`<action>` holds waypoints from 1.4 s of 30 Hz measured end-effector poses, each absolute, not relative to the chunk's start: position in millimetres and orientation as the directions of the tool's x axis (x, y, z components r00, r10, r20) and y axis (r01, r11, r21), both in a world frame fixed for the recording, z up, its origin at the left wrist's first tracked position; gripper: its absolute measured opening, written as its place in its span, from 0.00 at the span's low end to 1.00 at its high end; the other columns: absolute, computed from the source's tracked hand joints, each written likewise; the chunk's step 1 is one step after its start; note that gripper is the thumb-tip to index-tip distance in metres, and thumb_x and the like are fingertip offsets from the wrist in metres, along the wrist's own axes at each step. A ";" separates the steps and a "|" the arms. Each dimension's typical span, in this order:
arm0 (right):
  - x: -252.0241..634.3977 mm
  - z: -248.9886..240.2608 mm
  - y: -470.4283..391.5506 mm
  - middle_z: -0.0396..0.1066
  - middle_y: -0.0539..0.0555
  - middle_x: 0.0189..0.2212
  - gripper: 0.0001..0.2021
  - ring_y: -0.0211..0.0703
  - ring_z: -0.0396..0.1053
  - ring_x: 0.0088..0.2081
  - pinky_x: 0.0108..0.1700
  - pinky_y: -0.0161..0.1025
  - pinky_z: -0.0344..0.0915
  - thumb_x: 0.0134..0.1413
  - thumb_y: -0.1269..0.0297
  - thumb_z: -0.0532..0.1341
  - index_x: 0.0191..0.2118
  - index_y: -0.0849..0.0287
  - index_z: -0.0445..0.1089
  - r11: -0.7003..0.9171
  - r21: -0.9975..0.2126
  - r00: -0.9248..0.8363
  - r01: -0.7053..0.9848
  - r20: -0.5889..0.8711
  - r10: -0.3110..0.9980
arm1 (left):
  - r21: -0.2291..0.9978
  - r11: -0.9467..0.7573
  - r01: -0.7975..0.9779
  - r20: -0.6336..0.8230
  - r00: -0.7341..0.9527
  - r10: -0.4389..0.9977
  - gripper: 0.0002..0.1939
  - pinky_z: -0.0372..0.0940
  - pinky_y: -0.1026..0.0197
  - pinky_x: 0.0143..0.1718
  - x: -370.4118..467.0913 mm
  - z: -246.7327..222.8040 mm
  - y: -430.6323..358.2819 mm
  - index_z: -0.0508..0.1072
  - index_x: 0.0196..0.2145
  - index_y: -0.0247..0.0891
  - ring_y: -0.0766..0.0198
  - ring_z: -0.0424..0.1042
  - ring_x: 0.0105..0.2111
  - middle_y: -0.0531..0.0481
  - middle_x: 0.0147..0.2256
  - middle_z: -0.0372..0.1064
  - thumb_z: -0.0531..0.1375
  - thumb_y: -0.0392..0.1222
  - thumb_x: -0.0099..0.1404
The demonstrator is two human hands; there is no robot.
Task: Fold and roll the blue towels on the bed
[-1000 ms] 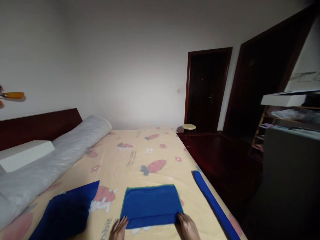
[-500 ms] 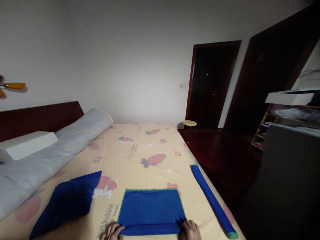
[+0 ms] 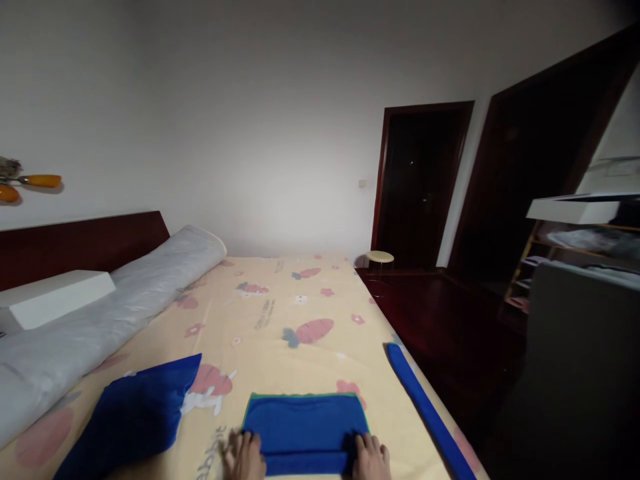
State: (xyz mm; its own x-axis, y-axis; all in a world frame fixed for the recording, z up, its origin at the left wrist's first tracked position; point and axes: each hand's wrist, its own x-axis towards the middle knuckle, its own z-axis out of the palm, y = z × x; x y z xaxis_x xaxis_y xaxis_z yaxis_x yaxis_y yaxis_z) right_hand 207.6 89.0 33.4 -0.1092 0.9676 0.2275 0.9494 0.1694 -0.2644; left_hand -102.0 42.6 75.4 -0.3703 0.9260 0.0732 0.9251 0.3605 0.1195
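A blue cloth (image 3: 305,423) with green edging lies on the patterned bed sheet (image 3: 280,363), its near edge rolled into a band. My left hand (image 3: 247,457) rests on the left end of that band, fingers curled over it. At the right end, my right hand (image 3: 370,457) has its fingers bent over the cloth in the same way. A second blue cloth (image 3: 135,413) lies loosely spread to the left. Along the bed's right edge is a rolled blue cloth (image 3: 427,407).
A grey rolled bedding piece (image 3: 125,313) runs along the left, with a white box (image 3: 65,297) on it. Beyond the bed stands a round stool (image 3: 380,257). A dark panel (image 3: 575,367) and a shelf (image 3: 530,267) are at the right.
Both hands have moved slightly forward and inward along the cloth, and the rolled band looks a little thicker. The whole scene sits slightly lower in view.
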 end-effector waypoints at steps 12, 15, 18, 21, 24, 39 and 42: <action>157.7 23.2 81.2 0.74 0.51 0.49 0.24 0.48 0.69 0.52 0.57 0.44 0.56 0.52 0.70 0.54 0.54 0.46 0.69 0.480 -0.461 -0.428 0.747 0.219 0.877 | 0.282 0.127 0.951 0.055 -0.149 0.987 0.24 0.53 0.55 0.59 -59.3 42.4 46.9 0.75 0.47 0.50 0.60 0.65 0.57 0.52 0.53 0.72 0.46 0.33 0.63; 186.0 21.8 83.9 0.72 0.52 0.53 0.20 0.50 0.69 0.52 0.57 0.47 0.57 0.58 0.66 0.52 0.55 0.46 0.69 0.463 -0.439 -0.382 0.770 0.264 0.886 | 0.222 0.211 0.952 0.123 -0.242 0.963 0.26 0.55 0.51 0.59 -91.7 29.8 40.7 0.74 0.52 0.50 0.58 0.66 0.57 0.52 0.56 0.70 0.46 0.33 0.63; 189.3 30.4 77.9 0.73 0.54 0.50 0.18 0.51 0.69 0.51 0.57 0.49 0.57 0.60 0.62 0.52 0.54 0.47 0.70 0.450 -0.449 -0.352 0.772 0.287 0.891 | 0.218 0.237 0.947 0.135 -0.269 0.954 0.28 0.55 0.47 0.60 -105.4 25.0 35.0 0.72 0.54 0.48 0.56 0.64 0.59 0.51 0.57 0.69 0.48 0.32 0.60; 169.7 49.3 69.6 0.73 0.54 0.49 0.18 0.52 0.67 0.52 0.58 0.51 0.55 0.56 0.64 0.53 0.51 0.49 0.70 0.434 -0.463 -0.370 0.773 0.229 0.901 | 0.283 0.134 0.950 0.152 -0.183 0.971 0.30 0.55 0.48 0.60 -88.6 33.8 34.6 0.72 0.54 0.47 0.57 0.64 0.58 0.50 0.56 0.70 0.48 0.29 0.56; 148.5 66.1 66.6 0.71 0.56 0.49 0.20 0.52 0.65 0.54 0.59 0.51 0.53 0.48 0.69 0.55 0.48 0.53 0.72 0.425 -0.488 -0.426 0.762 0.117 0.897 | 0.373 -0.050 0.926 0.133 0.000 0.991 0.29 0.59 0.55 0.56 -55.1 50.9 39.4 0.75 0.47 0.47 0.60 0.68 0.53 0.49 0.50 0.74 0.47 0.27 0.55; 193.3 28.8 74.9 0.71 0.59 0.54 0.20 0.53 0.68 0.55 0.58 0.50 0.61 0.63 0.56 0.52 0.54 0.57 0.71 0.429 -0.361 -0.240 0.828 0.463 0.853 | 0.155 0.231 0.961 0.327 -0.271 0.905 0.23 0.57 0.41 0.59 -97.9 28.8 35.9 0.70 0.56 0.46 0.51 0.62 0.61 0.45 0.61 0.64 0.50 0.39 0.65; 145.6 42.6 70.5 0.73 0.56 0.53 0.18 0.47 0.70 0.53 0.56 0.43 0.63 0.63 0.64 0.51 0.54 0.54 0.70 0.596 -0.416 -0.439 0.687 0.416 0.796 | 0.234 0.010 0.972 0.278 -0.077 0.957 0.27 0.63 0.53 0.56 -63.8 31.7 46.9 0.73 0.53 0.47 0.59 0.68 0.56 0.48 0.56 0.71 0.48 0.30 0.61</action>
